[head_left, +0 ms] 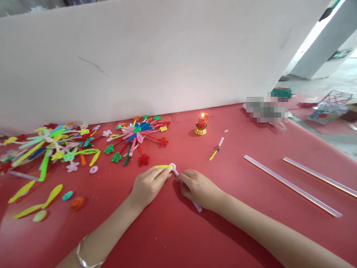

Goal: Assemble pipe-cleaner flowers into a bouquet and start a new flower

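Near the middle of the red tabletop, my left hand (152, 184) pinches a yellow pipe-cleaner petal (161, 166) against the curled top of a lilac pipe-cleaner stem (198, 207). My right hand (196, 188) is closed around that stem, which slants down toward me; its middle is covered by my fingers. The lower end shows below my right palm. Two finished-looking pipe-cleaner flower bunches lie to the left, one multicoloured (137, 129) and one larger (46, 139). Loose yellow petals (54, 194) rest at the lower left.
A lit red candle (202, 120) on a gold base stands near the wall. Between it and my right hand lie a yellow twisted piece (214, 154) and a short white stick (221, 141). Two clear glue sticks (292, 186) stretch across the right. Coiled discs, including an orange one (77, 203), lie left.
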Available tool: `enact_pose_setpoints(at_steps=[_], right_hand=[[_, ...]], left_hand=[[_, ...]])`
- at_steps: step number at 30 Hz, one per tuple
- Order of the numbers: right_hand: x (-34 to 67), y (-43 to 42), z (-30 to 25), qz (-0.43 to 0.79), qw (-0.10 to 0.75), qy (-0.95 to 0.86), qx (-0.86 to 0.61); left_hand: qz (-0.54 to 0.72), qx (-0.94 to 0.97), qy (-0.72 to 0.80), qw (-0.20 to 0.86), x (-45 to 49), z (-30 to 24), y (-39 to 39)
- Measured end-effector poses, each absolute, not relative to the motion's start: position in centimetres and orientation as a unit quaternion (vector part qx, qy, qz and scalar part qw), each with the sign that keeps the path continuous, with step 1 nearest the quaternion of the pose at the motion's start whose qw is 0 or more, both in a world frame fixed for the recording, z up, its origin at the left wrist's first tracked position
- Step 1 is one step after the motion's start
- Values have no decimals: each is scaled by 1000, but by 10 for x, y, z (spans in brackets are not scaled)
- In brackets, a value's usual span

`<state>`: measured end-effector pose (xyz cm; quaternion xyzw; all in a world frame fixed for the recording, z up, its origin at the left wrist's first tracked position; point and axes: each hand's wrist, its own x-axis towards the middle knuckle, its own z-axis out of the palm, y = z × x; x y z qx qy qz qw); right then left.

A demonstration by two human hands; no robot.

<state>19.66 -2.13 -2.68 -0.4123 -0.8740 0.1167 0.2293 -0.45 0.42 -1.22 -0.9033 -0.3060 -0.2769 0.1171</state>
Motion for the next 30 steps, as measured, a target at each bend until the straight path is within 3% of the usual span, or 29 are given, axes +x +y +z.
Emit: enact_pose_setpoints(at_steps=[15,30], right_hand=[[194,-21,-29,134,260,-859,-420],[197,-23,-27,64,194,-859,-469]], left_hand=[[-207,-901,-336,180,-5,-18,4],[-180,-906,-342,170,-4,-23,6]])
